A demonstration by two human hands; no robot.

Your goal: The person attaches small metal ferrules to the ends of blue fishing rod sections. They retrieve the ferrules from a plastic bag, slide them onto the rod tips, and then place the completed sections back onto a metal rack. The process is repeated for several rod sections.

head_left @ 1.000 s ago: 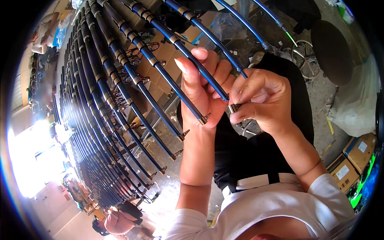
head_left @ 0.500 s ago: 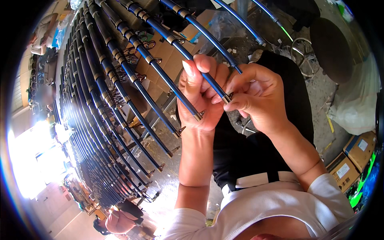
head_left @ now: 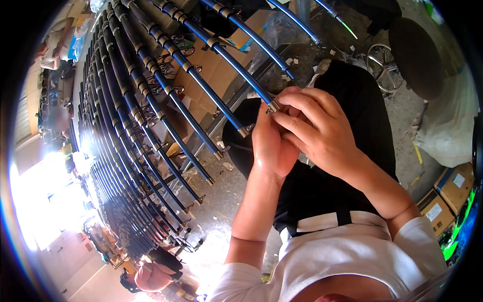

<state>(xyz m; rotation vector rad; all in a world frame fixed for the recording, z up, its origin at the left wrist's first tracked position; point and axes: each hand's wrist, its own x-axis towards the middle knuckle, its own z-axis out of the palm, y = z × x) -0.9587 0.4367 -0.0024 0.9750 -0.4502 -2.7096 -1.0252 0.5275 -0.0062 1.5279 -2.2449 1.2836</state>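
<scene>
Side by side, my hands are beside the end of a blue fishing rod (head_left: 247, 78) with a brass-coloured end fitting (head_left: 273, 106). My left hand (head_left: 271, 143) is palm up below that end, its fingers mostly hidden behind the right hand. Closed over the left fingers is my right hand (head_left: 324, 123), thumb and fingertips drawn together. The thumb and forefinger are close to the rod's end; whether they touch it, I cannot tell. Anything between the fingers is hidden. To the left, the neighbouring rod (head_left: 221, 104) ends in a small metal guide.
Many more rods (head_left: 188, 133) hang in a row toward the left. Cardboard (head_left: 201, 90) lies beneath them. A dark round stool (head_left: 416, 59) is at the upper right, with cardboard boxes (head_left: 436, 211) at the lower right. Another person (head_left: 153, 277) is at the lower left.
My left fingers have come off the rod they were wrapped round, and the left hand now lies behind its end. My right hand has turned and closed over the left fingers.
</scene>
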